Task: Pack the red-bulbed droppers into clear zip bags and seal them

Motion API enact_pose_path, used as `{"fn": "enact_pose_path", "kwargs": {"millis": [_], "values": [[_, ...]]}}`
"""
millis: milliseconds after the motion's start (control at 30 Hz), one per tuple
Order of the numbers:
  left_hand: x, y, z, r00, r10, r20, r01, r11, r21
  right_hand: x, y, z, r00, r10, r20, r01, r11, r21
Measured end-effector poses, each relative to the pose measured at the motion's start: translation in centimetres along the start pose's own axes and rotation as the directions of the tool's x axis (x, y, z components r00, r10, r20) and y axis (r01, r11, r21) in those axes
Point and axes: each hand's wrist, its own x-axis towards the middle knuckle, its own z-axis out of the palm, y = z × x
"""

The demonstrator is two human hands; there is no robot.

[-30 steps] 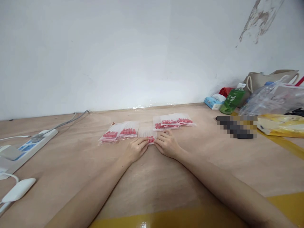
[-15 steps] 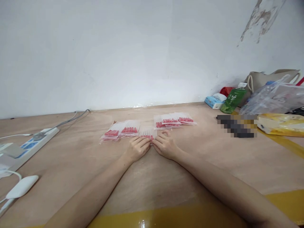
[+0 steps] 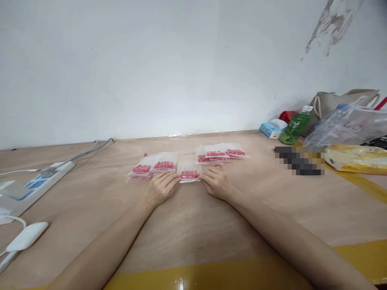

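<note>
A small clear plastic bag with several red-ended sticks inside lies flat between my hands. My left hand pinches its left edge, fingers curled and pressed together. At the right edge, my right hand grips the same bag between thumb and fingers. Similar filled bags lie in overlapping piles just beyond my left hand. Another group of these bags is spread beyond my right hand. What the sticks are is too small to tell.
On the left lies a white power strip with plugs and cables, near a white adapter. To the right stand a green bottle, a blue tissue pack, a yellow packet and plastic bags. A wall rises behind.
My hands have moved apart along the bag, the left one to the left and the right one slightly right. More of the bag and its red ends now shows.
</note>
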Motion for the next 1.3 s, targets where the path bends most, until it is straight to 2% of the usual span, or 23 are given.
{"fn": "enact_pose_path", "kwargs": {"millis": [133,300,400,467,500,533,600,667,767,900,1000,1133,1200,1300], "values": [[-0.1,0.3,-0.2,0.999,-0.034,0.036,0.033,0.999,0.020,-0.2,0.2,-0.3,0.999,0.011,0.030,-0.011,1.000,-0.014],[-0.5,1.1,-0.2,0.993,0.060,0.100,-0.059,0.998,-0.005,-0.2,0.1,-1.1,0.989,-0.002,0.146,0.003,1.000,-0.008],[-0.5,1.3,-0.3,0.989,0.106,0.103,-0.096,0.991,-0.095,-0.3,-0.3,-1.2,0.971,0.043,0.235,-0.041,0.999,-0.014],[-0.4,1.1,-0.3,0.996,0.052,0.077,-0.038,0.985,-0.170,-0.4,-0.7,-1.1,0.958,0.085,0.273,-0.076,0.996,-0.040],[-0.4,0.8,-0.3,0.997,-0.022,0.070,0.034,0.983,-0.181,-0.4,-0.9,-1.0,0.958,0.101,0.270,-0.092,0.995,-0.046],[-0.4,0.3,-0.2,0.990,-0.121,0.067,0.131,0.978,-0.161,-0.5,-1.0,-1.0,0.963,0.113,0.246,-0.107,0.994,-0.036],[-0.8,-0.9,-0.1,0.941,-0.330,0.078,0.334,0.942,-0.042,-0.4,-1.2,-1.1,0.980,0.151,0.132,-0.157,0.987,0.040],[-1.4,-2.2,0.1,0.885,-0.453,0.109,0.445,0.891,0.092,0.0,-1.1,-1.2,0.979,0.203,-0.006,-0.199,0.966,0.165],[-2.2,-3.5,0.4,0.844,-0.490,0.217,0.456,0.869,0.189,1.3,-0.2,-1.1,0.953,0.269,-0.137,-0.225,0.936,0.272],[-2.6,-3.7,0.6,0.825,-0.478,0.302,0.436,0.878,0.198,4.2,2.3,0.4,0.938,0.293,-0.186,-0.257,0.946,0.197],[-2.7,-3.5,0.7,0.827,-0.490,0.277,0.452,0.871,0.191,6.1,4.3,2.6,0.941,0.309,-0.135,-0.298,0.950,0.093],[-2.8,-3.5,0.6,0.839,-0.481,0.254,0.452,0.876,0.169,6.5,5.3,5.0,0.931,0.358,0.068,-0.356,0.933,-0.043],[-2.8,-3.6,0.6,0.847,-0.466,0.256,0.436,0.884,0.167,5.8,4.9,5.3,0.927,0.347,0.144,-0.334,0.937,-0.102],[-2.8,-3.6,0.6,0.873,-0.422,0.245,0.392,0.905,0.163,4.0,3.7,4.5,0.946,0.304,0.116,-0.283,0.945,-0.166]]}}
